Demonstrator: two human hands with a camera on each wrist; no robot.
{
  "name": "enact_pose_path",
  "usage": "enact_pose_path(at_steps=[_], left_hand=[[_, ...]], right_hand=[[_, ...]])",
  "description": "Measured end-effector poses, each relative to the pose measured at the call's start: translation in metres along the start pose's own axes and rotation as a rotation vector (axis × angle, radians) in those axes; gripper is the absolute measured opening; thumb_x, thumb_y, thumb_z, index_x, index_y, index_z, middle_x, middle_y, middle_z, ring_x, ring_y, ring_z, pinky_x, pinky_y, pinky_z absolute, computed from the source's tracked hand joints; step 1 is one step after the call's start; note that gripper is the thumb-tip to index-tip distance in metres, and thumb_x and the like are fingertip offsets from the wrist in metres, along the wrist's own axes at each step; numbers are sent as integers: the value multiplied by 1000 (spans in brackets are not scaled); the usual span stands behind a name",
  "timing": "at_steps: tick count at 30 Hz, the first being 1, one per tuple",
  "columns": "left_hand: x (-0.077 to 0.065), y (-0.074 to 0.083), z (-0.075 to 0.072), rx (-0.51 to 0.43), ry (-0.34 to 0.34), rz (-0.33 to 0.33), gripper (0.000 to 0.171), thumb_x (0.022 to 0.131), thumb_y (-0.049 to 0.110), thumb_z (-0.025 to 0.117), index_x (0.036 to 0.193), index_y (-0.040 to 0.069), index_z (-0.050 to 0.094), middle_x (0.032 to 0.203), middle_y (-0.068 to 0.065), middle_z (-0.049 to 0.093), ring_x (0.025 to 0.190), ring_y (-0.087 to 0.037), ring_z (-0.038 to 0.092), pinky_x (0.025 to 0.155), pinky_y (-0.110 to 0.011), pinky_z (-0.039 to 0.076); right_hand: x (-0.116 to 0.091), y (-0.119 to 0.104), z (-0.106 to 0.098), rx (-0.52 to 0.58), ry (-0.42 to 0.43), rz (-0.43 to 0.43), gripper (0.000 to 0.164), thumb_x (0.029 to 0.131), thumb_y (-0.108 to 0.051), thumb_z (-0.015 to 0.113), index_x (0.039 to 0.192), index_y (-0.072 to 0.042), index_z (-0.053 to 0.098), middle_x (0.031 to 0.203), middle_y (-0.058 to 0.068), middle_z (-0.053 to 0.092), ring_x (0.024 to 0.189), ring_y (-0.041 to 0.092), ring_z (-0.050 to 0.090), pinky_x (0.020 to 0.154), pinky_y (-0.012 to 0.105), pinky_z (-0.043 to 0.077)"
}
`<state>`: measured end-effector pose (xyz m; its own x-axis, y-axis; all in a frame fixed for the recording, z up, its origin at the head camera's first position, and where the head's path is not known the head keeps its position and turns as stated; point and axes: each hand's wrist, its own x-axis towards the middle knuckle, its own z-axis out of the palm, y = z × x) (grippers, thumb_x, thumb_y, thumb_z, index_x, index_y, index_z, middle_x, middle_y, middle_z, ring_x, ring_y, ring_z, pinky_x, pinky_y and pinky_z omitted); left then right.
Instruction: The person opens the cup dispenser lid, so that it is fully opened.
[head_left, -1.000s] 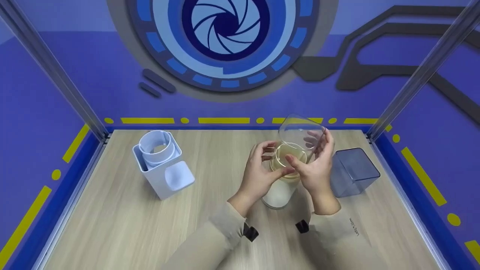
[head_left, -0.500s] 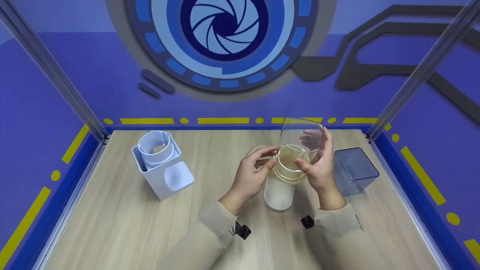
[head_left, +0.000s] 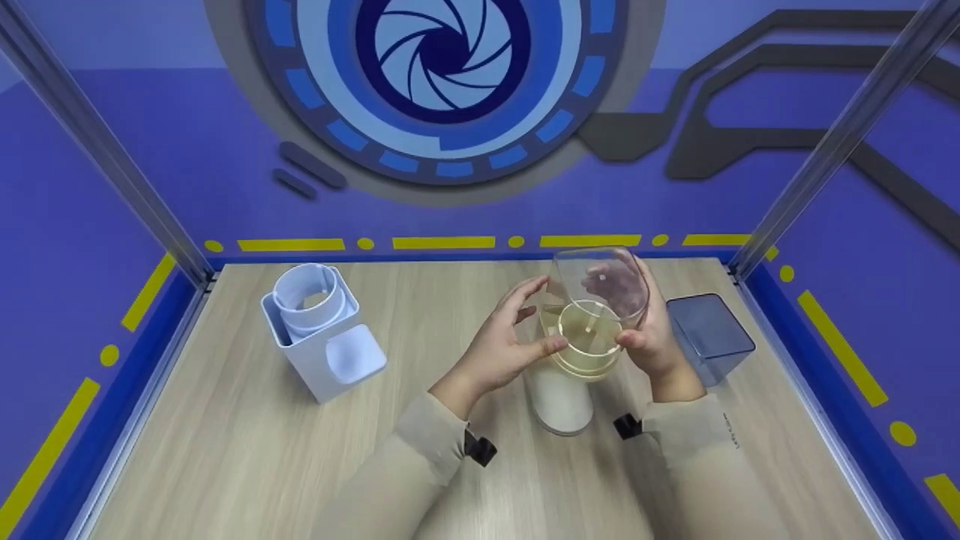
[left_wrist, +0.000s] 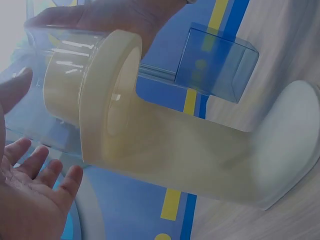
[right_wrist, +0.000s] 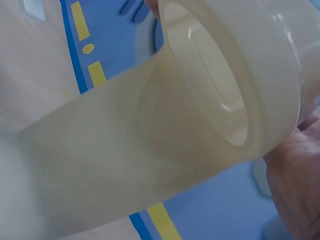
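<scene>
A cream dispenser stand (head_left: 564, 409) has a thick round collar (left_wrist: 107, 95) at its top and an oval foot below. A clear square-mouthed plastic container (head_left: 576, 276) sits around the collar's narrower neck, its mouth tilted upward. My right hand (head_left: 660, 345) grips the container's right side, its fingers showing through the clear wall and its thumb by the neck's rim. On the other side, my left hand (head_left: 491, 352) is spread beside the container, with the thumb at the neck's rim. The left wrist view shows the left fingers (left_wrist: 67, 185) loosely bent and apart from the container wall.
A pale blue dispenser (head_left: 319, 337) with a round neck lies at the left of the wooden table (head_left: 225, 465). A smoky grey-blue clear container (head_left: 712, 334) is at the right, just behind the right hand. Blue walls (head_left: 450, 217) border the table.
The left thumb first drew back from inside the neck, then came to its rim. The clear container has tipped toward me, and stand and hands have shifted slightly toward me and right.
</scene>
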<state>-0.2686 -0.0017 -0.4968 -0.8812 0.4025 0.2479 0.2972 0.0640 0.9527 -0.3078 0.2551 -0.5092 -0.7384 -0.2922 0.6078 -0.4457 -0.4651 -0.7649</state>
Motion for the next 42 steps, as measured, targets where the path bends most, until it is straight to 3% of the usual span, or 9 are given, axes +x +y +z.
enact_pose_path(at_steps=[4, 9, 13, 18, 23, 30, 35, 42], left_hand=[[1, 0, -1, -15, -49, -51, 104, 96, 34, 94, 179, 13, 34, 183, -6, 42, 168, -34, 46, 142, -49, 38], [3, -2, 0, -39, -58, -18, 97, 97, 25, 93, 175, 4, 39, 173, -7, 57, 163, -23, 52, 139, -35, 41], [2, -3, 2, -31, -26, -10, 93, 96, 23, 93, 173, 4, 43, 171, -6, 60, 161, -22, 55, 136, -31, 44], [0, -3, 3, -11, 42, -13, 82, 98, 22, 91, 168, 5, 51, 167, -8, 64, 157, -25, 60, 131, -29, 50], [-2, -5, 3, -15, 124, -20, 69, 102, 20, 86, 163, 1, 58, 162, -13, 67, 151, -32, 66, 126, -34, 56], [-3, -9, 5, -45, 192, 8, 59, 104, 17, 82, 157, -2, 63, 157, -20, 69, 145, -40, 69, 118, -28, 60], [-6, -10, 6, -26, 246, 27, 52, 105, 18, 81, 152, -1, 68, 152, -21, 73, 140, -36, 73, 114, -25, 62], [-10, -13, 8, -28, 291, 35, 47, 105, 17, 82, 147, -1, 73, 145, -22, 76, 135, -41, 76, 110, -27, 65]], right_hand=[[0, 2, -3, 68, -86, 6, 115, 82, -50, 101, 172, -11, 41, 153, 12, 69, 144, 25, 66, 132, 39, 49], [-6, 4, -4, 3, -97, 5, 119, 88, -59, 93, 178, -15, 31, 166, 12, 58, 160, 25, 52, 141, 37, 36], [-16, 5, -1, -74, -15, 11, 115, 91, -66, 88, 179, -18, 31, 177, 9, 49, 169, 22, 41, 144, 34, 31], [-25, -1, 8, -54, 144, -8, 95, 95, -53, 89, 170, -16, 44, 175, 6, 53, 165, 21, 46, 139, 34, 39], [-29, -11, 20, -82, 236, -52, 87, 98, -44, 89, 166, -15, 45, 169, 5, 57, 159, 22, 51, 135, 34, 45], [-26, -18, 43, -223, 306, -76, 103, 88, -40, 99, 167, -10, 41, 165, 5, 58, 151, 23, 54, 130, 32, 47], [-22, -17, 55, -363, 341, -50, 117, 81, -34, 105, 171, -7, 34, 166, 3, 54, 151, 24, 52, 130, 32, 44], [-16, -15, 66, -462, 400, -13, 127, 71, -6, 104, 173, -4, 29, 165, 9, 50, 153, 36, 49, 130, 33, 43]])
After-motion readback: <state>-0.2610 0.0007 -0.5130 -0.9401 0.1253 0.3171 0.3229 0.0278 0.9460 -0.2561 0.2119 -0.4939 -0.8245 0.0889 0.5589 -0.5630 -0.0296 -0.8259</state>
